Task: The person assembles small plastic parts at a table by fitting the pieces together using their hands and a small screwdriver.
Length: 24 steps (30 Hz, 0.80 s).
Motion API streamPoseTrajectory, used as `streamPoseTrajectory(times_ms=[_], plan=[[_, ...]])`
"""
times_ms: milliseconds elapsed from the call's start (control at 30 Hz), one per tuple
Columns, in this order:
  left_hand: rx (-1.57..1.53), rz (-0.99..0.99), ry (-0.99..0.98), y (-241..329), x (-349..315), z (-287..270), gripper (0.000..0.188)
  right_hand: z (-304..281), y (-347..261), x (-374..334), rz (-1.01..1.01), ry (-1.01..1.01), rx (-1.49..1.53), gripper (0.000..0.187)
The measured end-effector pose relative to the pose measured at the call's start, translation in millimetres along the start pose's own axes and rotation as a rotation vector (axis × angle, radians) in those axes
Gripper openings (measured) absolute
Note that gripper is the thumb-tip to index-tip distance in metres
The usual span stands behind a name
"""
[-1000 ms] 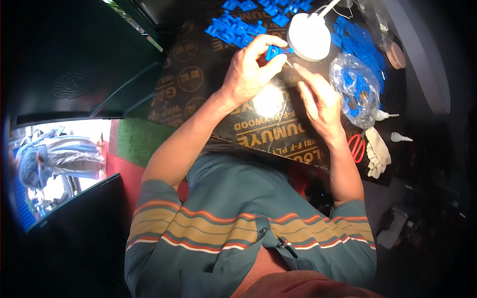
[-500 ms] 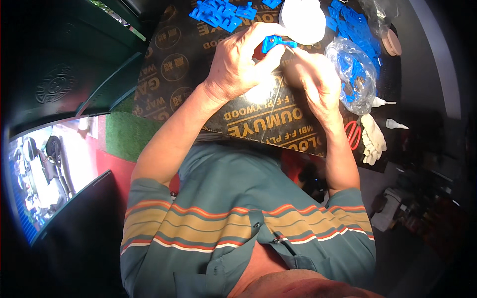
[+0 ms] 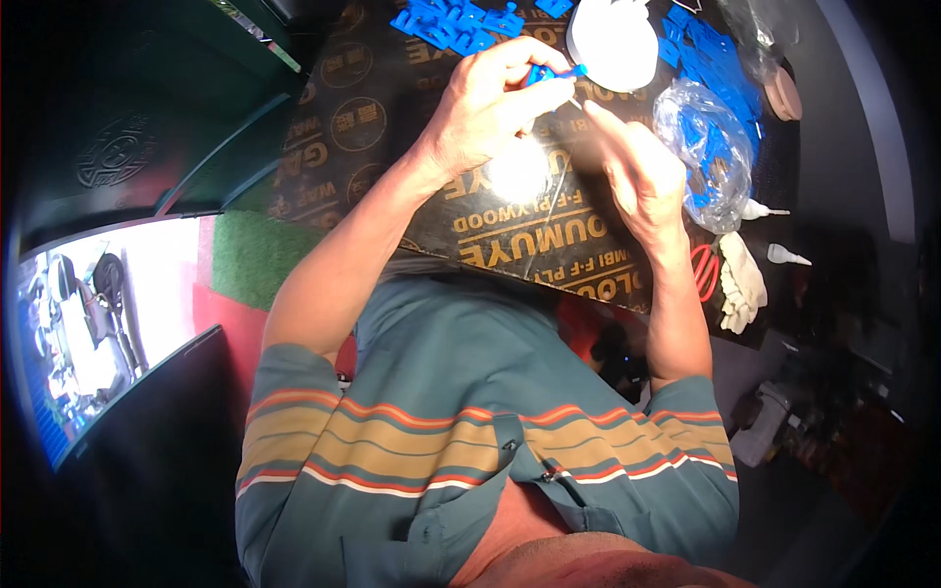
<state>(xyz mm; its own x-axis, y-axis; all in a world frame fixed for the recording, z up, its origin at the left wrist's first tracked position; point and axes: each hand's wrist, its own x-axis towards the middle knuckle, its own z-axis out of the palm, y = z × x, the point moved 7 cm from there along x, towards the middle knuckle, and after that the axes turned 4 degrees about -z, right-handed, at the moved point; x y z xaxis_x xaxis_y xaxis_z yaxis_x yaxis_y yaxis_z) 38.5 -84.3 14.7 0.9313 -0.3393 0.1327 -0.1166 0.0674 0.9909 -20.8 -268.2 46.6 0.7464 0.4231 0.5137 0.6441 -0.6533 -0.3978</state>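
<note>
While left fingers [image 3: 537,100] pinch one blue part [image 3: 540,74], two nozzles [image 3: 781,254] lie apart

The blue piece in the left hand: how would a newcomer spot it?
Over the dark board, find the round white lamp. Just left of it, the left hand pinches the blue piece. Its blue neighbours lie around, unheld.

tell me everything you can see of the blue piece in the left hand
The blue piece is small and looks like plastic, with a wider body and a narrow arm reaching toward the picture's right. The left hand pinches it between thumb and index finger, hiding much of the body. It is held up over the dark printed board; the right hand appears close but apart.
</note>
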Motion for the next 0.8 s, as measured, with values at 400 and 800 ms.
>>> streamPoseTrajectory(times_ms=[400, 800], plan=[[-0.495, -0.286, -0.172, -16, 2, 3, 0.031, 5, 4, -1, 0.184, -0.006, 0.359, 0.033], [-0.698, -0.442, -0.215, -32, 5, 11, 0.033, -8, 2, -5, 0.075, 0.061, 0.192, 0.029]])
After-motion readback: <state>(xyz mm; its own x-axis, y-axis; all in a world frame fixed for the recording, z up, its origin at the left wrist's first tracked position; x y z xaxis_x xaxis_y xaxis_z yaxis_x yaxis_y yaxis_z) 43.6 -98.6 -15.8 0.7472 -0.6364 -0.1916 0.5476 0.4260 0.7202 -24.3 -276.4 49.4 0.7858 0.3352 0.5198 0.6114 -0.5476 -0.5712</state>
